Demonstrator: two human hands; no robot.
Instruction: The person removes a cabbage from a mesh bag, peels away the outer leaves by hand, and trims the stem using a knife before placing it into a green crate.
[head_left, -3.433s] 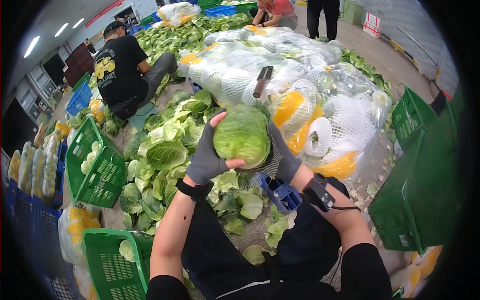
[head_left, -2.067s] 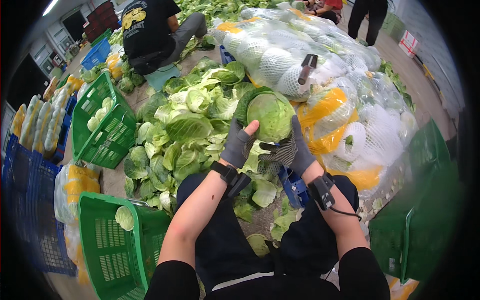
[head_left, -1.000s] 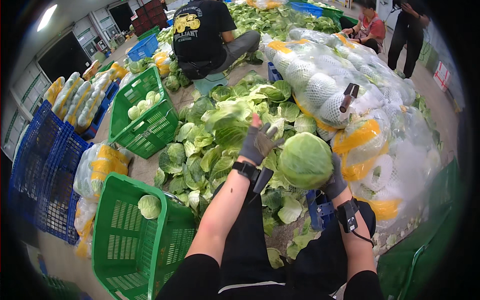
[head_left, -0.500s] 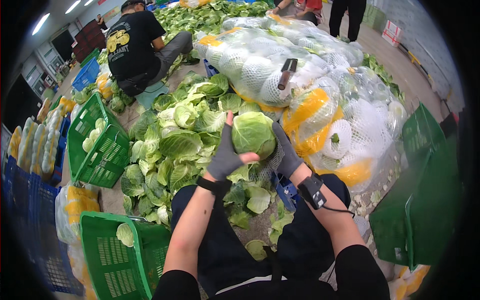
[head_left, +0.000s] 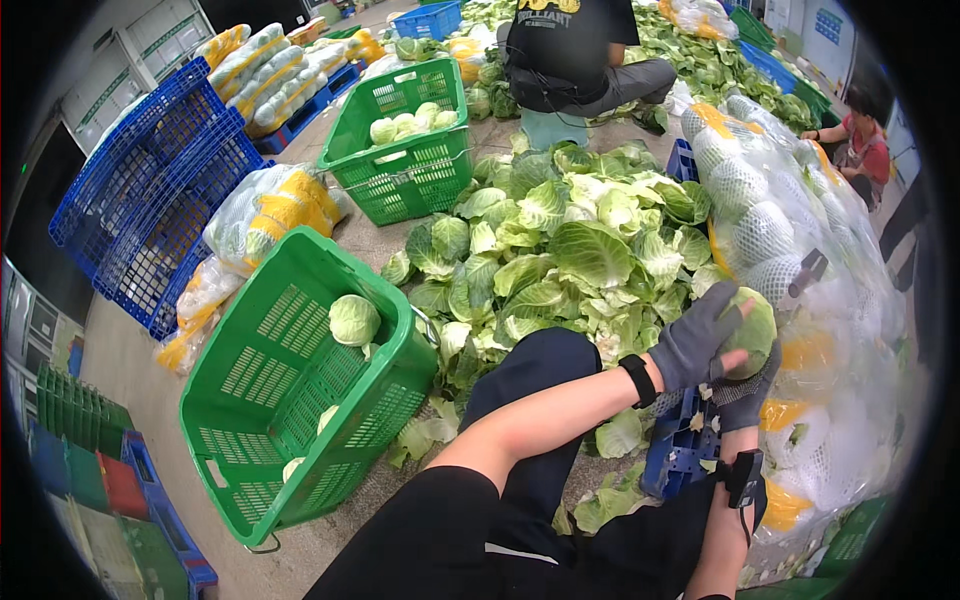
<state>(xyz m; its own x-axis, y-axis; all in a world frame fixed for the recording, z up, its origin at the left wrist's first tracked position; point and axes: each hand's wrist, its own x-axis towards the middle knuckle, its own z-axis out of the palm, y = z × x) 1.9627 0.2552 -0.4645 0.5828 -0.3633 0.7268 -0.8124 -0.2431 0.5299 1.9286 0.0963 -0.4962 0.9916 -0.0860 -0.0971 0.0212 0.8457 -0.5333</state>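
A green cabbage (head_left: 758, 335) is held between my two hands at the right, in front of plastic-bagged cabbages. My left hand (head_left: 695, 338), in a grey glove with bare thumb and fingertip, presses on its left side. My right hand (head_left: 745, 398), also gloved in grey, cups it from below. Close to my hands, a brown-handled tool (head_left: 808, 272) lies on the clear bags (head_left: 775, 235); its blade cannot be made out. Loose cabbage leaves (head_left: 590, 250) are heaped in front of my knees.
A large green crate (head_left: 250, 400) with a few cabbages stands at my left, and another green crate (head_left: 395, 185) with several cabbages stands beyond it. Blue crates (head_left: 150, 200) are stacked at far left. A seated co-worker (head_left: 570, 55) is ahead; a blue crate (head_left: 680, 440) sits below my hands.
My view has swung left, bringing the green crates toward the middle. Both hands still hold the cabbage, and my left hand now lies closer against it.
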